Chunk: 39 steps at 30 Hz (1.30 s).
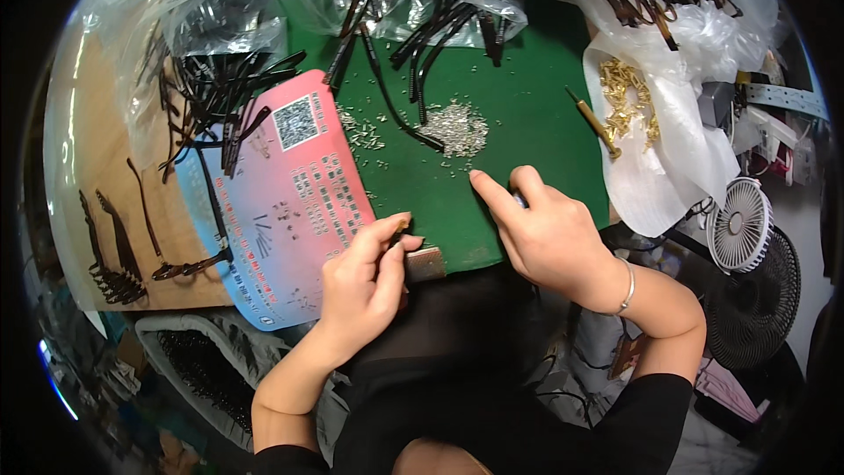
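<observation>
My left hand is closed near the mat's front edge, thumb and index finger pinching a small brownish-gold piece mostly hidden by the fingers. A ridged metal block lies just beside that hand. My right hand stretches its index finger to the mat, close to the near side of a pile of tiny silver screws. Its other fingers curl round something with a bluish-grey end, otherwise hidden. Dark eyeglass temples lie beyond the hands, one with its tip at the screw pile.
A green mat covers the table, with a pink-and-blue printed sheet at left. Dark glasses parts lie farther left. Gold hinges rest on white sheeting at right, beside a brass-handled screwdriver. A white fan stands beyond.
</observation>
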{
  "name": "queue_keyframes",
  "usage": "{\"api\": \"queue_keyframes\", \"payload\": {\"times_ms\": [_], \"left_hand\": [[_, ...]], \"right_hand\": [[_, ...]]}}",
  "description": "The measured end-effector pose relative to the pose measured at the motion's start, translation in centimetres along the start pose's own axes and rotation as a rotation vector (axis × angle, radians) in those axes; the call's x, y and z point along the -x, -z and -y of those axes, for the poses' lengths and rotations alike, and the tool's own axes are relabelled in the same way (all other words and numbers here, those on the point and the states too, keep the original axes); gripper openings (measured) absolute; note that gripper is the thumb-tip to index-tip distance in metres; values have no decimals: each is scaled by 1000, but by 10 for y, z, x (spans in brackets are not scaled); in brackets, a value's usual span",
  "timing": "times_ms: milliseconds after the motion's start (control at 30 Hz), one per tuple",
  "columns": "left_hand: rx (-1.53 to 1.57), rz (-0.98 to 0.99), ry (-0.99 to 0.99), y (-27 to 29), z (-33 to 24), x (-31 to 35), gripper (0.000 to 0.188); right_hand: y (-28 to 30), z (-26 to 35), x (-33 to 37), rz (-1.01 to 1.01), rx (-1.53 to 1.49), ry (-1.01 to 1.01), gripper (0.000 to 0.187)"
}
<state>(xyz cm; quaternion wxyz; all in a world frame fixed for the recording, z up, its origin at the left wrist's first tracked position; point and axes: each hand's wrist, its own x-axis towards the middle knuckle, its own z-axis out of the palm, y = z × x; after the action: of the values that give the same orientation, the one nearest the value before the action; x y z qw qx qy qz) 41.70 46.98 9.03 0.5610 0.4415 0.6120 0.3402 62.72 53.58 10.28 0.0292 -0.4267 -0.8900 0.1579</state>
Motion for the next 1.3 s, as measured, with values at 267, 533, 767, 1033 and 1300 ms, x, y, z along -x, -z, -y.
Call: {"api": "queue_keyframes", "payload": {"times_ms": [267,533,767,1033,1300], "left_hand": [[-360,-233,-372,-13,15,-2,25],[-446,-291,-384,-18,16,0,27],[-471,-285,-385,-17,14,-2,28],[-448,-253,-342,-14,12,-5,28],[-380,-165,-259,-11,0,-6,25]], "right_hand": [[7,38,-10,163,-588,90,30],[5,39,-15,190,-664,55,27],[6,37,-24,363,-842,-40,23],[0,39,-24,285,-692,37,24],[-2,42,-13,110,-329,147,34]]}}
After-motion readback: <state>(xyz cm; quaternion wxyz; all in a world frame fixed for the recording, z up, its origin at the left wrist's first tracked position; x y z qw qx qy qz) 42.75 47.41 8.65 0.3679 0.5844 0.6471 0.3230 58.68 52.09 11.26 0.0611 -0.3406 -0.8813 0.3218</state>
